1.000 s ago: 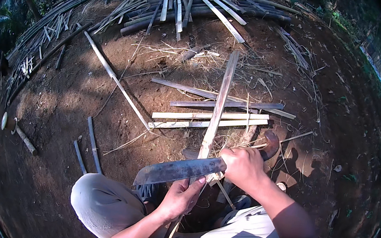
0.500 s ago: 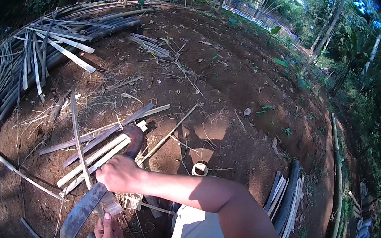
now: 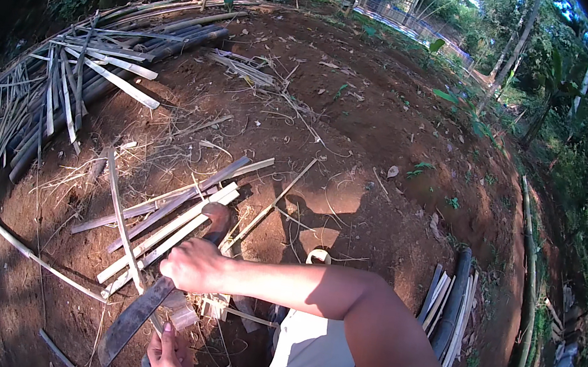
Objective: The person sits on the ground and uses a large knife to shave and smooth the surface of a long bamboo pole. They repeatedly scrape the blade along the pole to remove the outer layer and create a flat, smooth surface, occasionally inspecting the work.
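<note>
My right hand [image 3: 194,265] is wrapped round the handle [image 3: 219,223] of a machete, whose dark, broad blade [image 3: 133,325] slants down to the left. In my left hand [image 3: 168,357], low in the picture, I grip the near end of a thin bamboo strip [image 3: 121,225]. The strip runs up and away past the blade, crossing over several split bamboo pieces [image 3: 169,233] on the ground. Blade and strip lie close together just above my left fingers; I cannot tell whether they touch.
A big heap of bamboo poles and slats [image 3: 65,75] lies at the far left. More strips and a dark pole [image 3: 452,306] rest to the right. A pale hollow bamboo ring [image 3: 319,257] stands beyond my forearm. One long pole [image 3: 525,285] borders the soil.
The view has shifted slightly, so the ground appears further right. Against the ground, the far end of the bamboo strip has moved a little left. Both hands keep their holds.
</note>
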Demonstrator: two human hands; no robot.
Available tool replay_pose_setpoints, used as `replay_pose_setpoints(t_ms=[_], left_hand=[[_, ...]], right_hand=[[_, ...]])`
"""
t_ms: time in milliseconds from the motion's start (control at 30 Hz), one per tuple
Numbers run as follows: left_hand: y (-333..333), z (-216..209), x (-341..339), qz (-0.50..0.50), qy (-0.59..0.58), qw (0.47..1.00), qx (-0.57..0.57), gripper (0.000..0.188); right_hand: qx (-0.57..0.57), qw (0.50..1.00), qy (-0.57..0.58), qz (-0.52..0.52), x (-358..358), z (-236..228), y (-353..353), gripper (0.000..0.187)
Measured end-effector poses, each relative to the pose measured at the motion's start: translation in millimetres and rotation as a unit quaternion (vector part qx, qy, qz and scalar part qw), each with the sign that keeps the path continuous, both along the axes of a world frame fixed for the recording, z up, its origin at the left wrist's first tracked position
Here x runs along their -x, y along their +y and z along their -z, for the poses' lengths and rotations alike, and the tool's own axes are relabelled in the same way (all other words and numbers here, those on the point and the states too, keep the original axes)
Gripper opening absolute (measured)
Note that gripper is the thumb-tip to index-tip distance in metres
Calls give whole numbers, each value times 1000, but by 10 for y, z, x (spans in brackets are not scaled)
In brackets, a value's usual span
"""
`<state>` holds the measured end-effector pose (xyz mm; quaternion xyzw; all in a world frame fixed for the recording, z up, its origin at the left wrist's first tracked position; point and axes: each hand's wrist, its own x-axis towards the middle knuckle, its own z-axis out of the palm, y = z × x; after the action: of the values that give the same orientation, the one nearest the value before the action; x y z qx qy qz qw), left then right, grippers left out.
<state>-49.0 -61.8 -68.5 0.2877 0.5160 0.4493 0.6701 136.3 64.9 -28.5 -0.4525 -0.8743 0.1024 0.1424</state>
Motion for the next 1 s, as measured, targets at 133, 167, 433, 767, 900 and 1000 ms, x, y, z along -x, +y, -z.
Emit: replay_pose_setpoints(t_ms=[133,167,433,767,900,1000], left_hand=[[39,-80,-67,6,8,1000,9,33],[15,-103,-63,13,13,1000,16,33],[-86,-399,35,30,-57,998,10,29],[-167,-431,20,78,-56,995,33,28],[-145,-421,64,63,-56,996,22,28],[-164,-451,26,57,-43,997,30,28]], right_hand=[[-78,996,-28,15,-147,-3,184,13],[-101,994,-24,16,-170,62,179,13],[51,983,-12,174,-155,-418,146,4],[68,962,61,257,-204,-486,152,13],[-44,999,-20,24,71,-238,-310,9],[-136,990,20,-1,25,-185,2,9]])
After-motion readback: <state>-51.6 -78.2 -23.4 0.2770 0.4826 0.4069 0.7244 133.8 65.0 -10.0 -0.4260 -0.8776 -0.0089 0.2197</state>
